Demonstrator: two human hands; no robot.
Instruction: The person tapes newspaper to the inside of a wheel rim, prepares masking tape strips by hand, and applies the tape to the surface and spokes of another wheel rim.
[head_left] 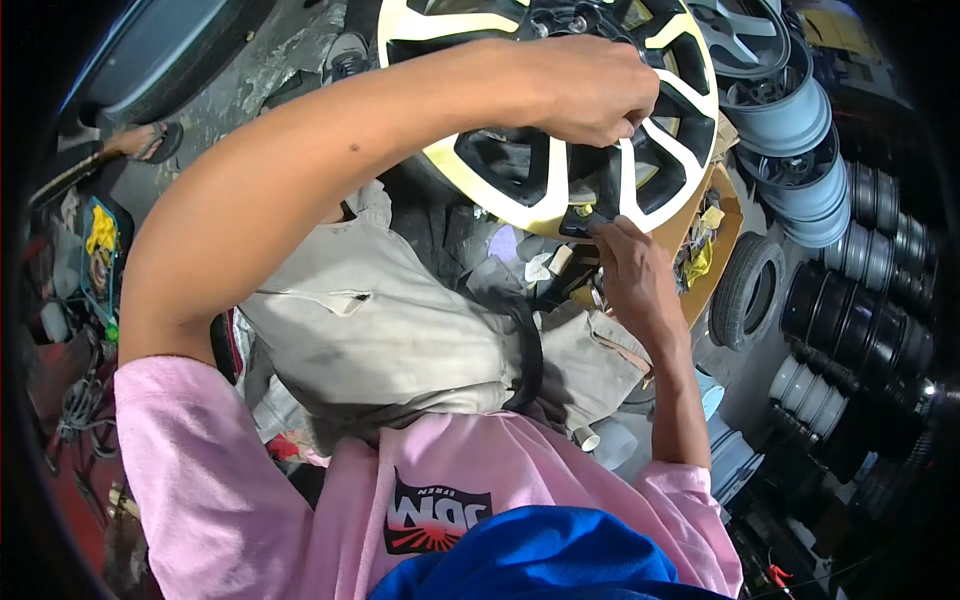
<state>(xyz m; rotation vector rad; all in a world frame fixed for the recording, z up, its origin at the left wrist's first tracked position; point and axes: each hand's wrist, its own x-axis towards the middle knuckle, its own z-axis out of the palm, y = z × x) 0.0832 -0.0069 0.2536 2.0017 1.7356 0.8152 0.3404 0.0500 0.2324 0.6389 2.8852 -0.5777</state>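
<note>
A multi-spoke alloy wheel rim (549, 180), with pale spoke faces and black recesses, is in front of me at the top of the view. My left hand (600, 92) reaches across it, fingers curled and pinched over a spoke on the right side. Whatever its fingertips hold is hidden. Lower down, my right hand (637, 268) is at the rim's near edge, with bent fingers pressed together beside a dark recess. I cannot make out what lies between those fingers. Behind the rim's lower edge, its support is mostly out of sight.
Stacked silver wheels (795, 185) and dark wheels (845, 315) line the right side. A tyre (748, 290) stands near a cardboard box (728, 215) holding scraps. At the left, another person's sandalled foot (150, 143) is near a blue-rimmed container (122, 235). A large wheel (165, 55) is at upper left.
</note>
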